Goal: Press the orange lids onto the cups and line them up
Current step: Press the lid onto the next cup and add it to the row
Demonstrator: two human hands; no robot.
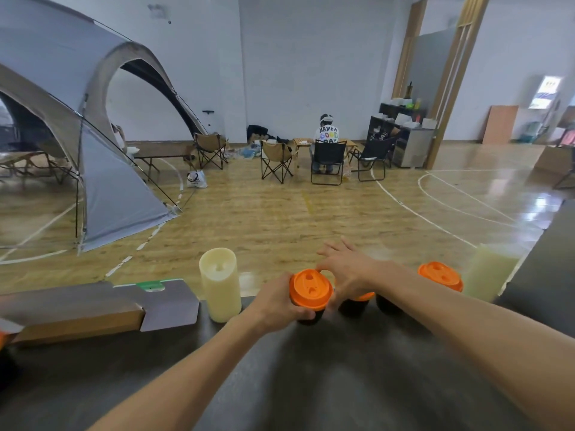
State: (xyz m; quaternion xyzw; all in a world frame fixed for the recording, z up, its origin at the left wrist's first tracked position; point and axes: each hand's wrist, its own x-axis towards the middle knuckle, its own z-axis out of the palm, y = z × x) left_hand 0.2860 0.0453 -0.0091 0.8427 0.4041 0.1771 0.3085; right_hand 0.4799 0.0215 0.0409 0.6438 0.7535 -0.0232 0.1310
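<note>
Left hand grips a lidded cup while the right hand reaches over the next one.

The cup (309,317), dark with an orange lid (310,288), stands on the tabletop (311,384) in the left hand (277,304), whose fingers curl round its side. The right hand (348,269) hovers just beside it with fingers spread loosely, thumb touching the lid's rim, covering a second cup (353,307). Right of that hand sit a third cup (387,304) and another lid (440,275). A cream candle (220,284) stands left of the left hand.
</note>
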